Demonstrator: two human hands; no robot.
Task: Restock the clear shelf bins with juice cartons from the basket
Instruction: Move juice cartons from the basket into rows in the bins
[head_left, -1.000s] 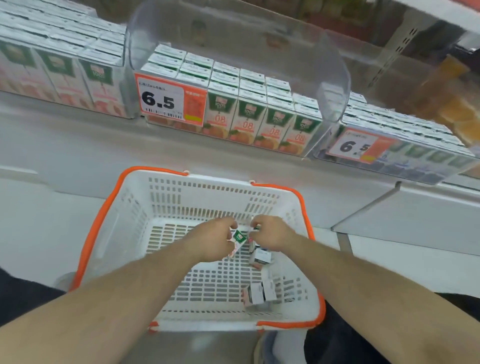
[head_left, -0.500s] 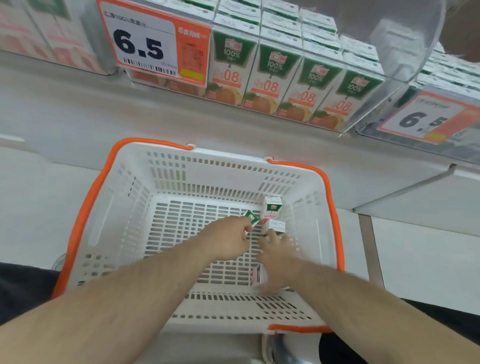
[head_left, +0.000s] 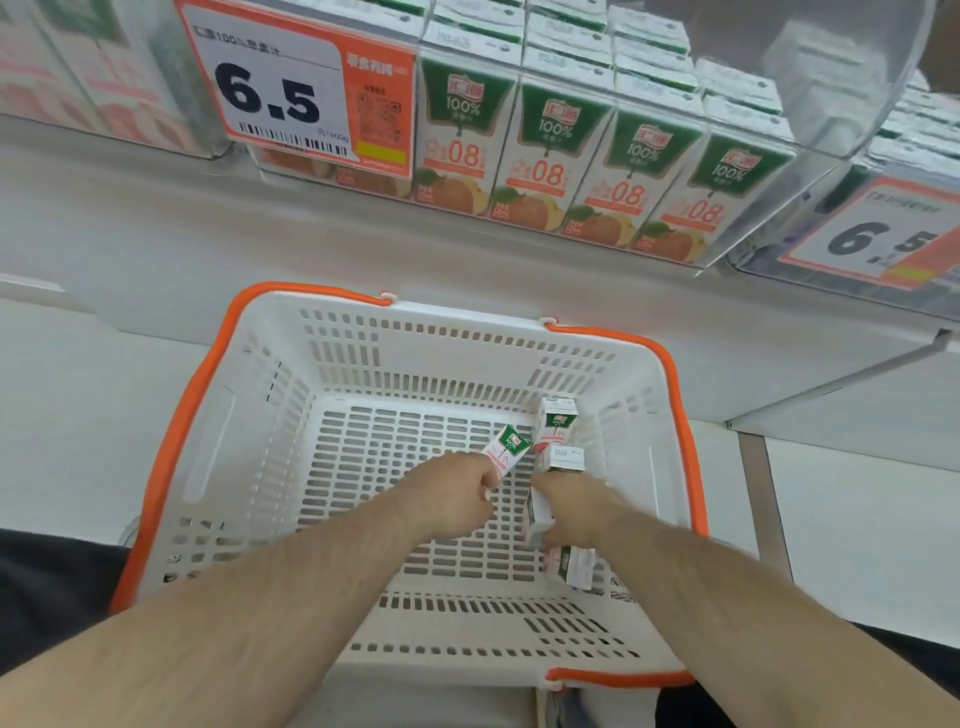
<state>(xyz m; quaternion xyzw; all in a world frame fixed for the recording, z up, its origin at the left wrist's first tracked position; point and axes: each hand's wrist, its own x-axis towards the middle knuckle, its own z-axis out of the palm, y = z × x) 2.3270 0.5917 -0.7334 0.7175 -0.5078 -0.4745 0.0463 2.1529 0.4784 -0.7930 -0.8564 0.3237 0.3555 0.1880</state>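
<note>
A white basket (head_left: 270, 431) with an orange rim sits on the floor below the shelf. My left hand (head_left: 449, 496) grips a small green-and-white juice carton (head_left: 506, 449) above the basket floor. My right hand (head_left: 574, 506) is curled round another carton (head_left: 535, 517) lying low in the basket. Three more cartons remain: one standing (head_left: 556, 423) near the far right wall, one (head_left: 566, 460) just beyond my right fingers, one (head_left: 571, 566) under my right wrist. The clear shelf bin (head_left: 810, 171) above holds rows of orange juice cartons (head_left: 545, 161).
An orange price tag (head_left: 296, 88) reading 6.5 hangs on the bin front. A second clear bin with its own price tag (head_left: 878, 234) sits to the right, a third bin (head_left: 78, 78) at far left. White shelf ledge (head_left: 156, 218) overhangs the basket.
The view has tilted down and closer to the basket. My right hand has dropped from beside the left hand to a carton on the basket floor. The left hand keeps its carton.
</note>
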